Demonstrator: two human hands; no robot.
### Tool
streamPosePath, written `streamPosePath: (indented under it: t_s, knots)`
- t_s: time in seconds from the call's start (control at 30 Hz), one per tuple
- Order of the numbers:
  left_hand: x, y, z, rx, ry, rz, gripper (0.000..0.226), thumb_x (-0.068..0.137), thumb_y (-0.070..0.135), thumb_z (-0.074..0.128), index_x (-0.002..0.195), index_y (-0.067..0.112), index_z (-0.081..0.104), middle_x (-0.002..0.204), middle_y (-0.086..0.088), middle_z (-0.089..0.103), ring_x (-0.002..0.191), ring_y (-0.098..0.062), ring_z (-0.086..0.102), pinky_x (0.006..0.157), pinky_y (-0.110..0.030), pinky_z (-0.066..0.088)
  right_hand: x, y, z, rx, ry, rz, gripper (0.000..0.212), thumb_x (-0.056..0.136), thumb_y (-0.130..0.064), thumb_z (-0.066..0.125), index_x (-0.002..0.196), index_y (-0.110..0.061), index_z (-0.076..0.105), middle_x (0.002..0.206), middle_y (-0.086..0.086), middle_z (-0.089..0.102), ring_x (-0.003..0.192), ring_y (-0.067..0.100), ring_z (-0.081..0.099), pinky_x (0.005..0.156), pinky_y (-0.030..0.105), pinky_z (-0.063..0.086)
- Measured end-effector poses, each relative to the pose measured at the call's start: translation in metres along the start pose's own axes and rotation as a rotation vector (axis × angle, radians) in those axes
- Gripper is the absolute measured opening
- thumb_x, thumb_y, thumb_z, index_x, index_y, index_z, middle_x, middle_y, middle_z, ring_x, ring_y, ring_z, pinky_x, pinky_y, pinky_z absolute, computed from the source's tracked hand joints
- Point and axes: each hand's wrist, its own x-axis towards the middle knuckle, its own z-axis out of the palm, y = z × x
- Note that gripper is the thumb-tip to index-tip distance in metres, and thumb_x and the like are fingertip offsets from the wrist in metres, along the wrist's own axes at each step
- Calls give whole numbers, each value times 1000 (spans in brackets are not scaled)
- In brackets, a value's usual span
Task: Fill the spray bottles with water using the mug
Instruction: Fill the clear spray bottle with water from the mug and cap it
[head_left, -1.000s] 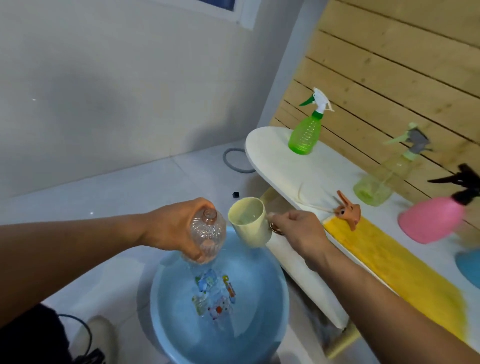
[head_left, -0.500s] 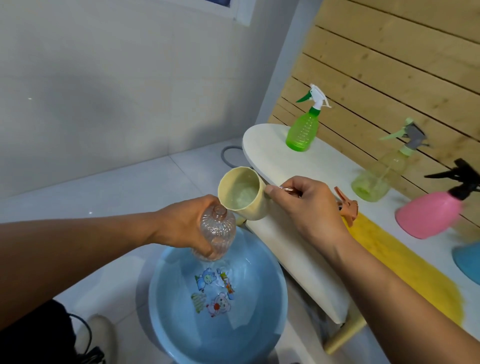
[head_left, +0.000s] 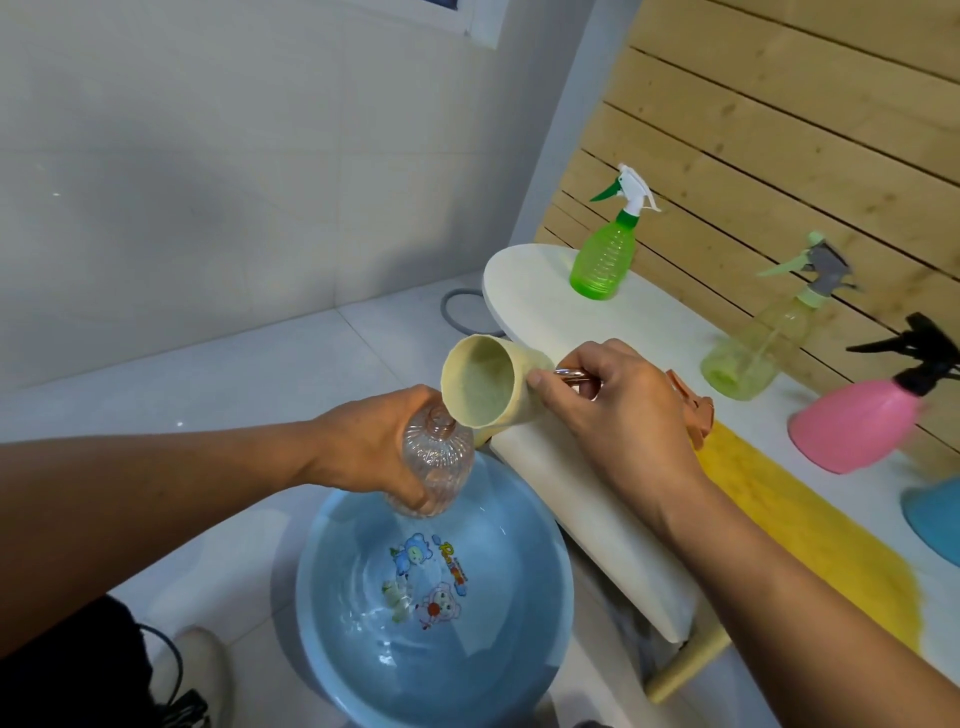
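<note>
Left hand (head_left: 363, 447) fingers curled round the clear bottle (head_left: 436, 467), kept above the blue basin (head_left: 332, 623) to catch spills; right hand (head_left: 613, 410) fingers apparently pinching the handle of the mug (head_left: 485, 384), tipped over the bottle's mouth to pour.

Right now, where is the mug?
In the head view, the mug is centre frame, tipped in the right hand over the clear bottle, above the blue basin.
</note>
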Motion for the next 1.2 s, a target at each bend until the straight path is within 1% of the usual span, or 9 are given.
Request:
streamPosePath:
  t_s: [0.13,0.27,0.4,0.5,0.57,0.7,0.8,1.0,1.2]
  knots:
    - [1,4,1,31,2,-4,87,60,41,98,126,47,41,117,22,60,107,-3,62,91,-27,54,-2,-2,-2,-25,12,-15,26,90,-42,70,72,-27,60,75,-7,52,71,13,52,64,30,34]
    - [2,6,2,49,2,-5,85,60,40,98,124,45,41,117,21,59,106,-5,61,90,-28,54,-4,-10,-7,-126,28,-28,25,92,-45,67,78,-24,64,81,-5,55,75,13,51,67,-2,26]
    - [3,7,1,54,0,-16,84,60,42,97,120,49,39,114,22,59,104,-5,62,87,-27,53,-5,-15,-12,-161,39,-30,27,93,-47,64,86,-21,68,88,-4,58,80,13,51,65,-11,13]
    - [3,7,1,44,4,-20,83,60,42,98,117,51,38,111,24,58,102,-4,61,81,-22,49,-4,-12,-13,-159,68,-48,27,93,-47,64,86,-21,68,90,-3,58,80,14,51,63,-6,20]
    - [3,6,1,45,5,-23,89,59,43,99,127,48,41,115,24,59,105,-4,61,82,-20,49,-3,-12,-13,-160,75,-49,27,93,-47,63,87,-21,68,91,-3,58,81,14,50,59,3,24]
    - [3,5,0,38,6,-24,98,57,45,99,136,45,42,121,23,60,109,-4,62,90,-26,54,-3,-12,-14,-186,88,-71,26,93,-47,63,89,-22,68,92,-4,58,84,16,53,53,14,17]
    - [5,6,1,42,5,-29,97,54,48,98,134,48,42,121,22,60,109,-5,63,94,-32,56,-5,-11,-15,-218,101,-114,25,94,-47,63,90,-23,69,92,-4,58,85,19,55,54,19,22]
    - [8,8,3,47,-17,-18,93,57,47,98,131,47,41,120,22,59,108,-5,62,91,-30,55,-4,-8,-12,-256,141,-178,26,92,-47,65,87,-21,69,86,-2,56,81,23,56,59,33,41]
    - [11,9,6,42,-20,-21,95,54,50,95,131,47,41,118,22,60,107,-6,63,92,-32,56,-5,-7,-13,-303,182,-244,27,92,-48,64,85,-22,68,84,-4,55,80,22,55,56,33,42]
